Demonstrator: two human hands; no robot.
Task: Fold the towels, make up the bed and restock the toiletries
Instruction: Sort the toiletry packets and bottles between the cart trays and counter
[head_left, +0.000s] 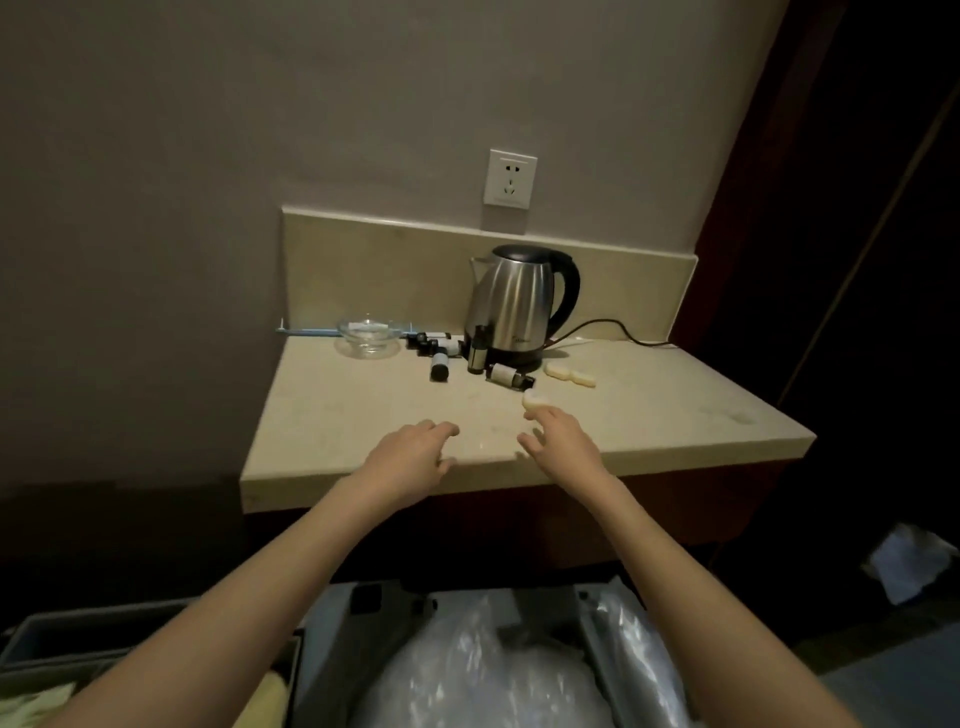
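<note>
— Pale, small oval soap bar (535, 398): lying on beige stone countertop (649, 421), touching fingertips (535, 413) of right hand (558, 434). Just beyond that hand, slightly far-left of its knuckles.

— Grip confirmed?

— Cannot tell; fingers extended toward bar, not visibly curled round it. Left hand (415, 452) loosely spread above near counter edge, holding nothing. Right hand plainly nearer.

— Long axis?

— Roughly left-to-right, though blurred. Two more pale soap bars (570, 375) farther right, end to end, angled far-left to near-right.

— Remaining toiletries?

— Small dark-capped white-labelled bottles (511, 375) scattered near base of stainless steel electric kettle (511, 306), most lying down, one upright. Clear glass dish (370, 335) at far left.

— Surroundings?

— Dim room, white wall socket (510, 178) above backsplash, grey cart with clear plastic bag (483, 670) below both arms.

— Judgement?

— Likely arranging soaps; short reach only.
</note>
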